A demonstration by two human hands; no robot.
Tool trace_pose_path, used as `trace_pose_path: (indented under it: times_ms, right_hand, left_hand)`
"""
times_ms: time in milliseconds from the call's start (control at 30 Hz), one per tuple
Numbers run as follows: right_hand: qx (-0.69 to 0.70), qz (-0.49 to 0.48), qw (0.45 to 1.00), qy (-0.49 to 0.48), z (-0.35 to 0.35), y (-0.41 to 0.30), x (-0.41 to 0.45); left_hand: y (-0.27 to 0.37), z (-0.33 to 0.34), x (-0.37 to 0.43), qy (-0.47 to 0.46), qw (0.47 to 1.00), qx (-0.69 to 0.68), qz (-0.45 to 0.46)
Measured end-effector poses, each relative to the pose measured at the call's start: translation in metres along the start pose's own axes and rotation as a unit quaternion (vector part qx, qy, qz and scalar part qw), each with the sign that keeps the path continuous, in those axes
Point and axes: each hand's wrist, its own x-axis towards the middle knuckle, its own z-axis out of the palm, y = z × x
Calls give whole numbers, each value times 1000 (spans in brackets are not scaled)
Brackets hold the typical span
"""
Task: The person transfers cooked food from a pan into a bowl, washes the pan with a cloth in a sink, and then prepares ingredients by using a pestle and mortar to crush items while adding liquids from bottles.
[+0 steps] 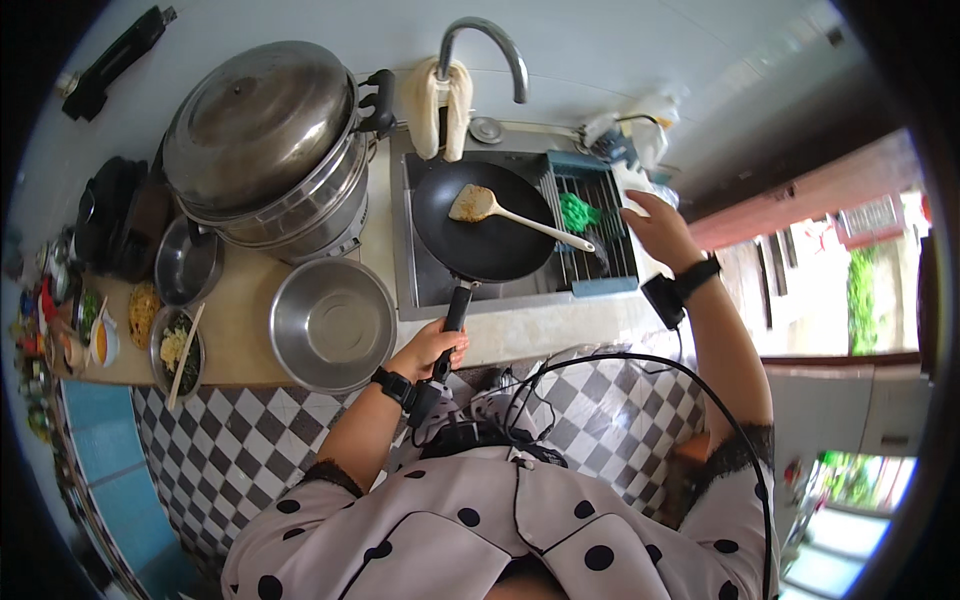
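Observation:
My left hand (436, 346) grips the black handle of a frying pan (480, 251), which is over the sink. A cream-coloured spatula (472, 204) with brown food residue on its blade lies in the pan, its handle reaching past the right rim. My right hand (660, 229) is raised at the right end of the sink with its fingers apart, holding nothing that I can see. Between the pan and that hand, a green mesh scrubber (577, 213) sits on the metal drying rack (616, 229). The curved faucet (491, 34) rises behind the pan, with a pale cloth (424, 112) draped around its base.
A large lidded steamer pot (262, 135) stands left of the sink. In front of it is an empty steel basin (334, 322) at the counter's edge. Farther left are a smaller steel bowl (187, 259) and a food bowl (166, 352) with chopsticks across it. Cables hang near my wrists.

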Motion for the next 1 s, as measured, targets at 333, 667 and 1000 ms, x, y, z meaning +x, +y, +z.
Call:
trace_pose_path:
  times_ms: [333, 667, 1000]
  right_hand:
    - [54, -245, 968, -10, 189, -41, 247]
    - [-154, -419, 895, 5, 257, -1, 247]
    - [762, 285, 460, -355, 206, 1, 141]
  left_hand:
    - [-13, 8, 32, 115, 993, -17, 0]
    - [-33, 11, 44, 139, 990, -21, 2]
    - [21, 53, 6, 380, 698, 606, -42]
